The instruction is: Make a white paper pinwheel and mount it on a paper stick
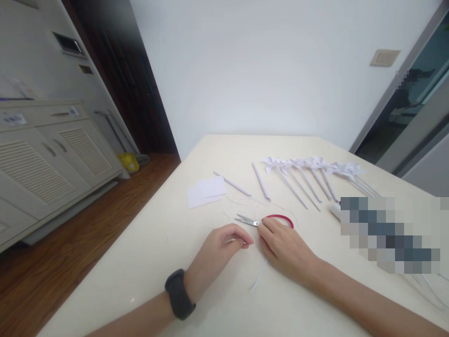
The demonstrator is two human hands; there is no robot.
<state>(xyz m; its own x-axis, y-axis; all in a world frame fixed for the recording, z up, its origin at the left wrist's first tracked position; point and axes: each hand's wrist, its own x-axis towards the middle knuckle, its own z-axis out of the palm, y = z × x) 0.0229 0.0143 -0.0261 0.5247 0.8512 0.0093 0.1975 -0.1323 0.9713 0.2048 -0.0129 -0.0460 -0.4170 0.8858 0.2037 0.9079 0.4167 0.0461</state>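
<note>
My left hand (pixel 224 243), with a black watch on its wrist, rests on the cream table (pixel 157 262) with its fingers curled, pinching a small white strip of paper. My right hand (pixel 284 245) lies beside it, palm down, fingertips touching the red handle of a pair of scissors (pixel 261 221); the silver blades point left. A thin white paper strip (pixel 259 276) trails from under my right hand toward the near edge.
Several white paper pinwheels on rolled sticks (pixel 308 175) lie in a row at the far right. Two loose rolled paper sticks (pixel 245 185) and a white paper sheet (pixel 205 192) lie farther back. The table's left edge drops to a wooden floor and white cabinets.
</note>
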